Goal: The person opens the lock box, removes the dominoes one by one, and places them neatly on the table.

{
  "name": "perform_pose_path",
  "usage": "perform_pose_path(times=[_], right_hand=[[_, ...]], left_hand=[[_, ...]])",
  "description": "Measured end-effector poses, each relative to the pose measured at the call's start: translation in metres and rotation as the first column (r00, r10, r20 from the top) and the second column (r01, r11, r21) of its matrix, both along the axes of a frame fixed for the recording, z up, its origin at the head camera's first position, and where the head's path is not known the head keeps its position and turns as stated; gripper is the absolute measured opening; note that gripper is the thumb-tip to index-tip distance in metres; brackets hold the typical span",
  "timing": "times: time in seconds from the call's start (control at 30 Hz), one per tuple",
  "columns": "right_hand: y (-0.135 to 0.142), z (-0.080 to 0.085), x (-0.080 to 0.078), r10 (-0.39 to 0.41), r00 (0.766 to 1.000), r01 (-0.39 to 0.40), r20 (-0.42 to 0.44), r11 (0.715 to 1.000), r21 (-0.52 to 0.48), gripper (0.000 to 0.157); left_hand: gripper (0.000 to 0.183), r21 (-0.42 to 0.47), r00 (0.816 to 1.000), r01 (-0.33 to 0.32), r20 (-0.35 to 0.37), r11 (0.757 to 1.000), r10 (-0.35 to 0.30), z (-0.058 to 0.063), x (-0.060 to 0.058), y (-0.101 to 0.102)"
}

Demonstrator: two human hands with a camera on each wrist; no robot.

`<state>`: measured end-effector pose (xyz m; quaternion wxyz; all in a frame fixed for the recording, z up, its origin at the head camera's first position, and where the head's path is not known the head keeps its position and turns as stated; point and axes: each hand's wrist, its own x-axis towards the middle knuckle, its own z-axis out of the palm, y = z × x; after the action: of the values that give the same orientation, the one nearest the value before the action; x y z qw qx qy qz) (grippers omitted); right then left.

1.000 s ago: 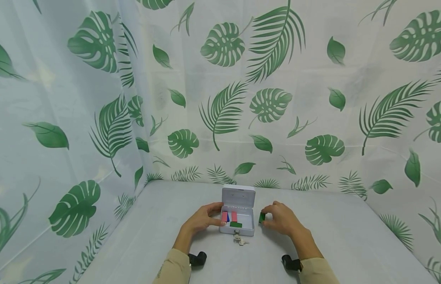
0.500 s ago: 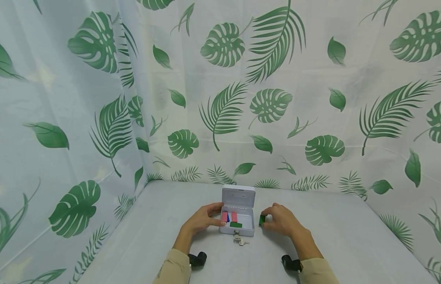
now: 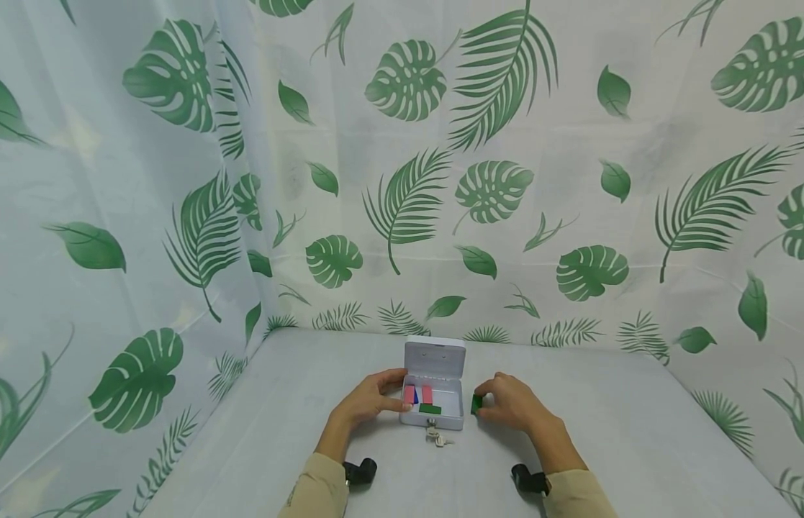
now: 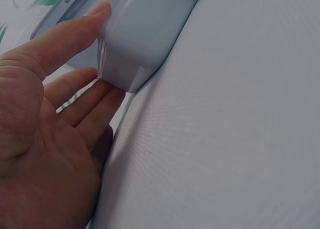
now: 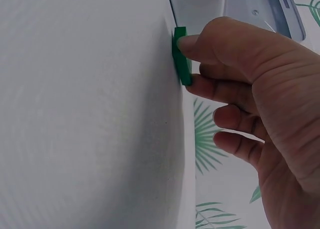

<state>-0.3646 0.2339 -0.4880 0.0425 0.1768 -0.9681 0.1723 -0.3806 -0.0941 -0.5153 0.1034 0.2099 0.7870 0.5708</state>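
Pink, blue and green blocks (image 3: pixel 427 394) are already contained in the box (image 3: pixel 449 422), gripped at left by the left hand (image 3: pixel 368 399); another block (image 3: pixel 476 405), pinched by the right hand (image 3: pixel 515 404), is left outside, right.

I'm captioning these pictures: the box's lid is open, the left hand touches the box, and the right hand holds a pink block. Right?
Only the colour is wrong: the right hand holds a green block, as the right wrist view shows.

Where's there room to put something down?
The white table is bare left of the left hand, right of the right hand, and in front of the keys. It's crowded at the box: blocks inside, hands either side.
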Motion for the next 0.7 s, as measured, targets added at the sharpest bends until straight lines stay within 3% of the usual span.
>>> perform_pose_path(times=[0.7], right_hand=[[-0.0034,-0.001,0.0022,-0.013,1.0,0.013,0.023,1.0,0.023,0.034]], left_hand=[[0.079,-0.006,1.0,0.008,-0.003,1.0,-0.008,-0.0011,-0.0011,0.0]])
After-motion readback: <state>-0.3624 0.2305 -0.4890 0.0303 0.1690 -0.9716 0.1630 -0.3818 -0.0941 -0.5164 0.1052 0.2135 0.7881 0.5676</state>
